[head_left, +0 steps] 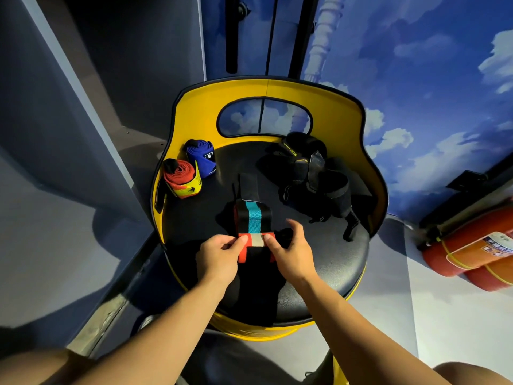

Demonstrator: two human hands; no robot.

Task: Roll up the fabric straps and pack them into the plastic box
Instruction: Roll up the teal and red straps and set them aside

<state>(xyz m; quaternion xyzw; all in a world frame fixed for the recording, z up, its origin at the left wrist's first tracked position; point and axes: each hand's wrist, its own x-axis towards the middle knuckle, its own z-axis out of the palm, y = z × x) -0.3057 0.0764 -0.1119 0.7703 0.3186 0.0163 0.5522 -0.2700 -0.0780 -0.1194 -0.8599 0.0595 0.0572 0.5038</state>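
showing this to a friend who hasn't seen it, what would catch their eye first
Probably the striped strap at the middle of the black seat of the yellow chair, its near end pinched by the left hand and right hand. Next, the red roll and blue roll standing at the seat's left rear.

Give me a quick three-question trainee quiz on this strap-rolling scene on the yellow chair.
1. True or false: the blue roll and red roll sit on the seat's left side.
2. What do the left hand and right hand hold? A) striped strap B) black pile C) extinguisher
3. Fill in: the striped strap's far part has a ___ centre stripe.

Key: 1 true; 2 A; 3 teal.
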